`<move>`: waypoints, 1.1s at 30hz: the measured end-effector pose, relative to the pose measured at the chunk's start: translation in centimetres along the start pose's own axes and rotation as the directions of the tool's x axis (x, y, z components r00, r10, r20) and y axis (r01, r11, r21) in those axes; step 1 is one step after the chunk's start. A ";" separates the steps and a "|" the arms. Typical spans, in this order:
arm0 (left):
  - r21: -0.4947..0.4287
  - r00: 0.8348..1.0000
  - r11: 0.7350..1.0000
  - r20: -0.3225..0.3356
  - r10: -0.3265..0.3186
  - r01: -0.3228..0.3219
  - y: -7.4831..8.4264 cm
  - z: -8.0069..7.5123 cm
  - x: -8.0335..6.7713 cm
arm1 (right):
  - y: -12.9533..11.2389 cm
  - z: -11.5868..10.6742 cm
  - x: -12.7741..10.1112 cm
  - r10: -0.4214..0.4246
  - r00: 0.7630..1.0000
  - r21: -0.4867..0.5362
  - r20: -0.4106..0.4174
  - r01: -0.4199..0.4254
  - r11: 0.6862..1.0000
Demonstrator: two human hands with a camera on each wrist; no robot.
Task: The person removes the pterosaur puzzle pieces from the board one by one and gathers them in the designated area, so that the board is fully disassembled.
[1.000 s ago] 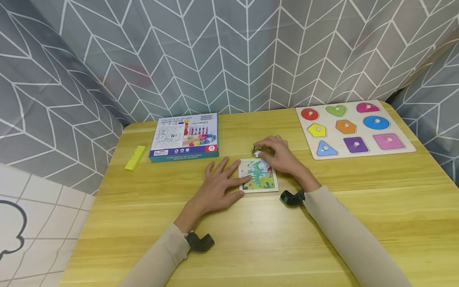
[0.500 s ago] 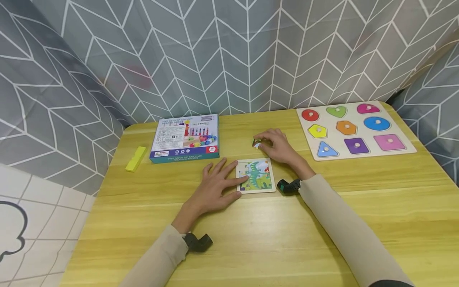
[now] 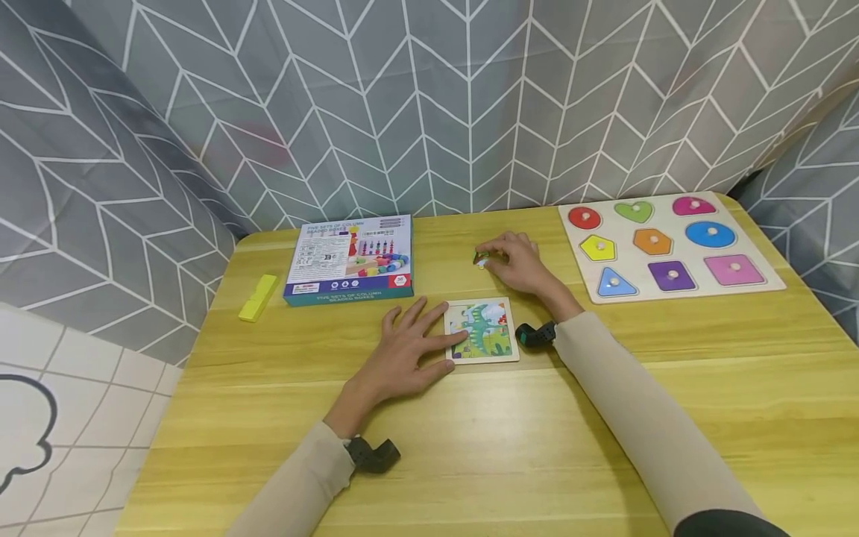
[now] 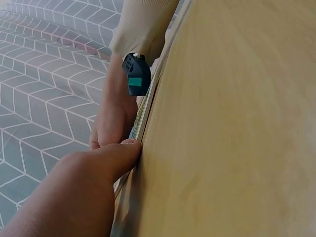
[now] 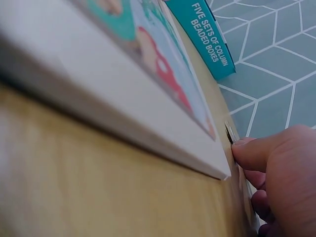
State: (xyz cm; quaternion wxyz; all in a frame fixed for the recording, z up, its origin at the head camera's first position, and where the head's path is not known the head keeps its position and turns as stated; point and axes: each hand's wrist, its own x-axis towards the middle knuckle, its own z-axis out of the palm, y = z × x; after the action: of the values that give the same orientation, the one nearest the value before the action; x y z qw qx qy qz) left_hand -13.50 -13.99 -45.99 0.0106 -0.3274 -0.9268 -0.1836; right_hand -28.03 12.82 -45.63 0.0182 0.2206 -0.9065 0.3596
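A small dinosaur jigsaw board (image 3: 485, 331) lies mid-table. My left hand (image 3: 419, 339) rests flat beside it, fingers straight, with fingertips and thumb touching its left edge; the left wrist view shows the thumb (image 4: 121, 150) against the board's rim. My right hand (image 3: 495, 258) is beyond the board, fingers curled, pinching a small puzzle piece (image 3: 480, 260) just above the table. In the right wrist view the right hand's fingertips (image 5: 252, 150) hold that piece (image 5: 229, 132) past the board's far corner (image 5: 163, 74).
A teal bead-box (image 3: 349, 257) lies at the back left, with a yellow block (image 3: 253, 297) further left. A wooden shape-peg board (image 3: 671, 246) fills the back right. A grey patterned curtain hangs behind the table.
My right hand has lifted a piece off the board's top edge and drawn it away toward the far side of the table. The left hand has stayed on the board.
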 end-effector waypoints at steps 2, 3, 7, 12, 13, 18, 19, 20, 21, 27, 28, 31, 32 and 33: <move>-0.003 1.000 1.000 0.003 -0.002 0.002 0.0 0.0 0.0 | 0.0 0.0 0.0 0.006 1.000 0.005 -0.002 -0.006 1.000; -0.005 1.000 1.000 0.004 -0.001 0.001 0.0 0.0 0.0 | 0.0 0.0 -0.1 0.007 1.000 0.006 -0.005 -0.007 1.000; -0.005 1.000 1.000 0.003 0.001 -0.001 0.0 0.1 0.0 | 0.0 0.0 -0.2 0.009 1.000 0.013 -0.019 -0.009 1.000; 0.005 1.000 1.000 0.001 0.004 -0.004 -0.1 0.1 0.0 | -0.2 0.0 -0.3 0.005 0.999 0.034 -0.040 -0.004 0.999; 0.010 1.000 1.000 0.000 0.006 -0.006 -0.1 0.1 0.0 | -0.2 0.0 -0.3 0.004 0.999 0.035 -0.042 -0.003 0.999; 0.007 1.000 1.000 0.003 0.006 -0.006 0.0 0.0 0.0 | -0.2 0.1 -0.3 0.006 0.999 0.027 -0.047 -0.005 1.000; 0.007 1.000 1.000 0.006 0.003 -0.003 0.0 0.0 0.0 | -0.2 0.1 -0.4 0.008 0.999 0.024 -0.047 -0.007 1.000; 0.002 1.000 1.000 0.005 0.004 -0.004 0.1 0.0 0.0 | -0.2 0.1 -0.4 0.008 0.999 0.018 -0.048 -0.007 1.000; 0.002 1.000 1.000 0.004 0.004 -0.004 0.1 0.0 0.0 | -0.2 0.1 -0.4 0.009 0.999 0.015 -0.048 -0.009 1.000; 0.005 1.000 1.000 0.007 -0.001 0.001 0.2 -0.1 0.0 | -0.2 0.1 -0.2 0.031 0.999 0.005 -0.034 -0.031 1.000; 0.006 1.000 1.000 0.009 -0.003 0.003 0.2 -0.1 0.0 | -0.2 0.1 -0.2 0.036 0.999 0.006 -0.029 -0.036 0.999; 0.006 1.000 1.000 0.010 -0.002 0.002 0.1 -0.1 -0.1 | -0.2 0.0 0.0 0.048 0.999 0.008 -0.018 -0.048 0.999; 0.005 1.000 1.000 0.011 -0.002 0.002 0.1 -0.1 -0.1 | -0.1 -0.1 0.1 0.052 0.999 0.006 -0.016 -0.052 0.999; 0.004 1.000 1.000 0.010 -0.002 0.002 0.1 -0.1 -0.1 | -0.1 -0.2 0.2 0.054 0.998 0.004 -0.014 -0.054 0.999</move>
State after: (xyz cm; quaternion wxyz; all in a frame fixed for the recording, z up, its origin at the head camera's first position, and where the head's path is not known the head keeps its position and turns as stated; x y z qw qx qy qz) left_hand -13.36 -13.99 -45.87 0.0065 -0.3274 -0.9276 -0.1799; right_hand -28.17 12.83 -45.42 0.0144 0.1938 -0.9113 0.3631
